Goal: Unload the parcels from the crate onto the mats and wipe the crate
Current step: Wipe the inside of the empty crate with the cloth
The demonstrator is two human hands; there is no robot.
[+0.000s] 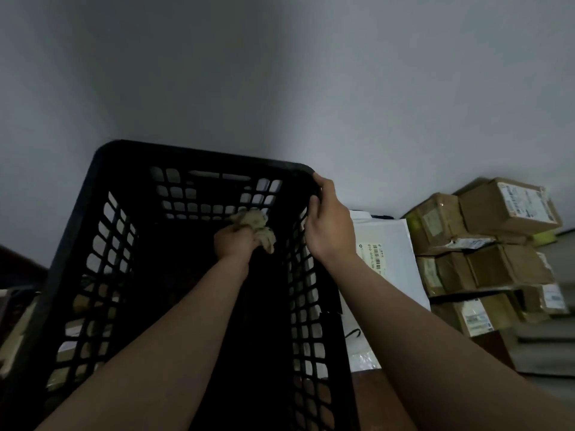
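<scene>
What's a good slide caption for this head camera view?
Left hand holds a rag inside the black crate, right hand grips its rim, parcels stacked beside.

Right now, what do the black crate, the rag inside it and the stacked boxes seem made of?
Crate: probably moulded plastic, matte black, by its lattice walls. Rag: soft beige cloth, crumpled in the left hand. Boxes: brown cardboard, taped and labelled.
</scene>
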